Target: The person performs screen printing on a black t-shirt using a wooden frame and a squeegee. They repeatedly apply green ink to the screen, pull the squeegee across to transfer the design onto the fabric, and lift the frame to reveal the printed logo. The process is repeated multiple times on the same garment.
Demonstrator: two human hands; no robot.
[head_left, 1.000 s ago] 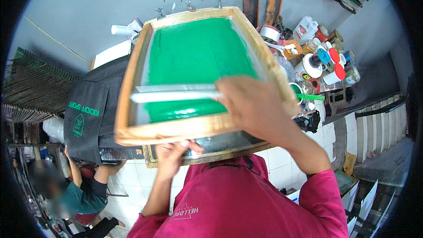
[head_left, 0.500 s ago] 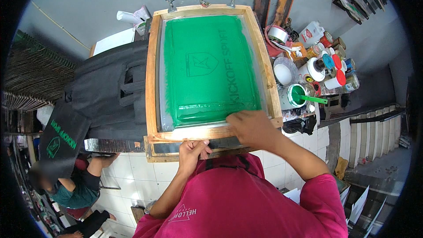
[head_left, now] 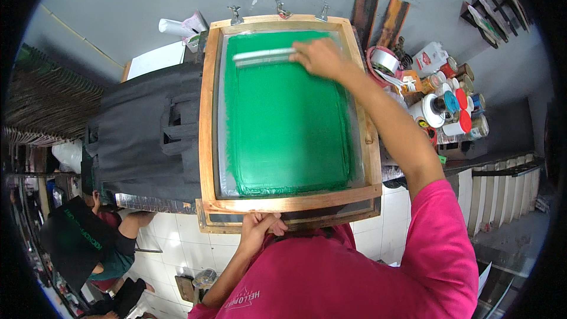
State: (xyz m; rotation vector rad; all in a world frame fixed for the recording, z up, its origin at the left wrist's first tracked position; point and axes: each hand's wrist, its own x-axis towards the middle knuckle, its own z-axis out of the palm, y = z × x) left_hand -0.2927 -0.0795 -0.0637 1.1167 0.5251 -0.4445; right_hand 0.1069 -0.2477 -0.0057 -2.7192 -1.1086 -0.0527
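A wooden-framed printing screen [head_left: 210, 112] lies before me, its mesh coated with green ink [head_left: 289, 136]. Near its far end my right hand [head_left: 319, 59] is closed on one end of a squeegee [head_left: 263, 57], a pale bar slightly blurred by motion. The squeegee lies crosswise on the ink. At the near edge, my left hand [head_left: 260, 229] is closed, fingers curled against a lower wooden frame [head_left: 342, 208] that juts out under the screen. What those fingers hold, if anything, is hidden. Metal clamps [head_left: 283, 10] line the screen's far edge.
Black cloth pieces [head_left: 142, 124] cover the table to the left. At the right stand paint jars [head_left: 458, 123], a white jug [head_left: 431, 56] and a tape roll [head_left: 387, 61]. A person at lower left handles a black cloth piece [head_left: 74, 239] with green print.
My right hand has moved from the near edge to the far end with the squeegee. Smooth green ink now hides the design on the mesh. The person at left has lowered the printed cloth.
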